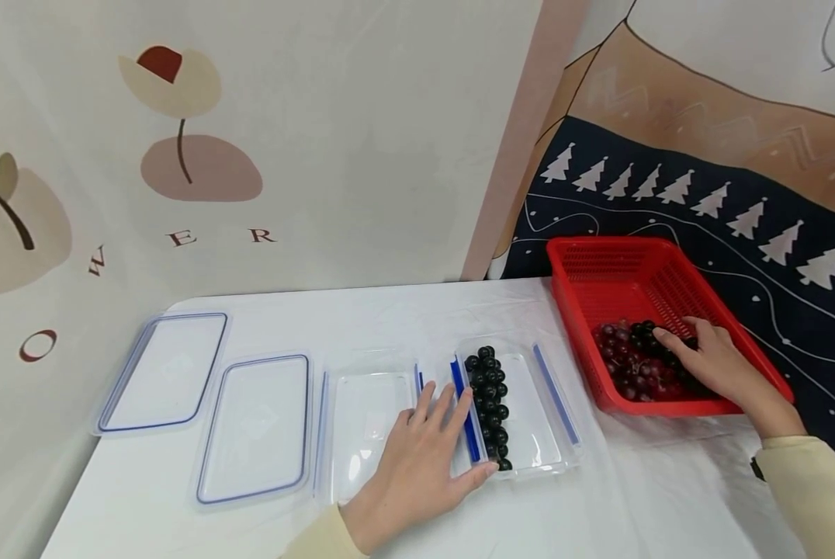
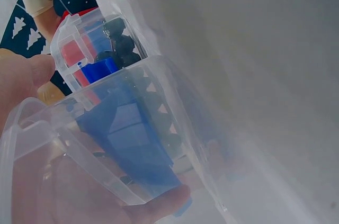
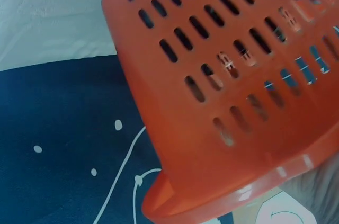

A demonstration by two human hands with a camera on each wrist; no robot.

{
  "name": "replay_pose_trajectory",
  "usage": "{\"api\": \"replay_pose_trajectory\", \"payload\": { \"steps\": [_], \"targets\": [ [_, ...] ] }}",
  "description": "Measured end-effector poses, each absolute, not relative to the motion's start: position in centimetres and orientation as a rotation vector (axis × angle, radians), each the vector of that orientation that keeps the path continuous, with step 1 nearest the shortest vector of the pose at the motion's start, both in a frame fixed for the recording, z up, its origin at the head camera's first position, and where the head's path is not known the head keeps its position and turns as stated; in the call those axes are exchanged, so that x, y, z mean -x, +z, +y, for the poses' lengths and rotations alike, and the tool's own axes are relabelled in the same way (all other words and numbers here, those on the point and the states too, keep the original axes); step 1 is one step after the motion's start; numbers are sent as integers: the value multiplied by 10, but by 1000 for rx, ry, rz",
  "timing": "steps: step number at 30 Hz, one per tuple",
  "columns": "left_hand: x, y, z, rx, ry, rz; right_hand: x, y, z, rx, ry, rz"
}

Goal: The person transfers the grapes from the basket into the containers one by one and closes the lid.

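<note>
My left hand [image 1: 424, 466] lies with fingers spread over the neighbouring sides of two clear plastic containers, fingertips at the blue-sealed flap of the right one. That right container [image 1: 536, 423] holds a bunch of black grapes [image 1: 489, 404] lengthwise along its left side. The left container [image 1: 362, 396] has only its bare bottom showing. In the left wrist view a blue flap [image 2: 127, 134] shows through the clear wall. Inside the red basket [image 1: 564, 310], my right hand [image 1: 721, 365] grips black grapes [image 1: 644, 335], thumb and forefinger on either side of them; the other fingers are hidden.
Red grapes [image 1: 641, 376] fill the near part of the basket. Two clear lids with blue seals, one at the far left [image 1: 162, 373] and one nearer [image 1: 257, 431], lie flat on the white tablecloth [image 1: 641, 497]. A printed curtain [image 1: 362, 155] hangs behind the table.
</note>
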State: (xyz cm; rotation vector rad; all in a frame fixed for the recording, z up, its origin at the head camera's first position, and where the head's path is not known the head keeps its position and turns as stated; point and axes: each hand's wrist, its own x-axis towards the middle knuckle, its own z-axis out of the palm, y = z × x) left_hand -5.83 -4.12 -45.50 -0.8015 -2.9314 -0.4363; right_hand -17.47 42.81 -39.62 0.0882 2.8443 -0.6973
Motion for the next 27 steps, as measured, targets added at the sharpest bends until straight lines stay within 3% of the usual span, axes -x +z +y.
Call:
{"api": "replay_pose_trajectory", "payload": {
  "steps": [10,27],
  "targets": [
    [59,-455,-41,780,-467,-2977,195,-406,439,98,-487,2844],
    [59,-457,-40,792,-440,-2969,207,-410,446,148,-490,2815]
  ]
}}
